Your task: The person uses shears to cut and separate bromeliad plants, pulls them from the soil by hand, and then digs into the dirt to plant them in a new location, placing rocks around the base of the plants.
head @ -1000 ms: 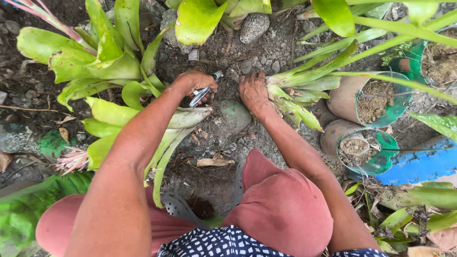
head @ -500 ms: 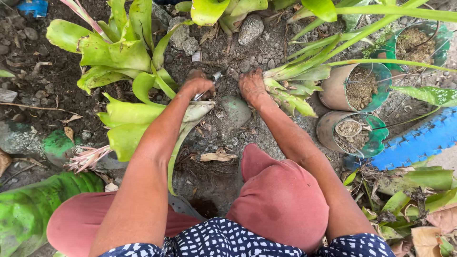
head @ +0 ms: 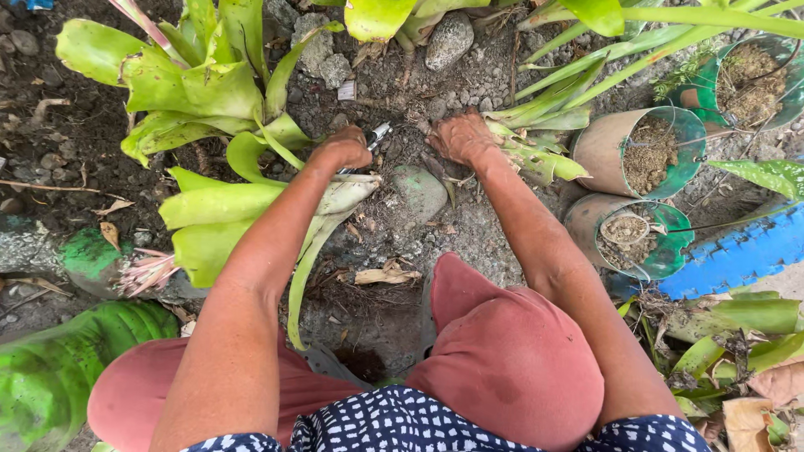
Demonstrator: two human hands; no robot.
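My left hand is closed around a small metal tool, whose tip pokes out toward the soil between two bromeliad plants. My right hand rests palm down on the stony dirt, fingers against the base of the green plant on the right. A grey-green stone lies just below and between the hands. A large light-green bromeliad spreads to the left of my left arm. My knees in pink shorts fill the lower part of the view.
Two cut-off pots with soil stand at the right beside a blue edging. Grey rocks lie at the top. A green painted object sits at lower left. Dry leaves scatter the ground.
The view has shifted slightly. My left hand with the tool stays at the same spot in the soil. My right hand stays pressed on the dirt by the right plant.
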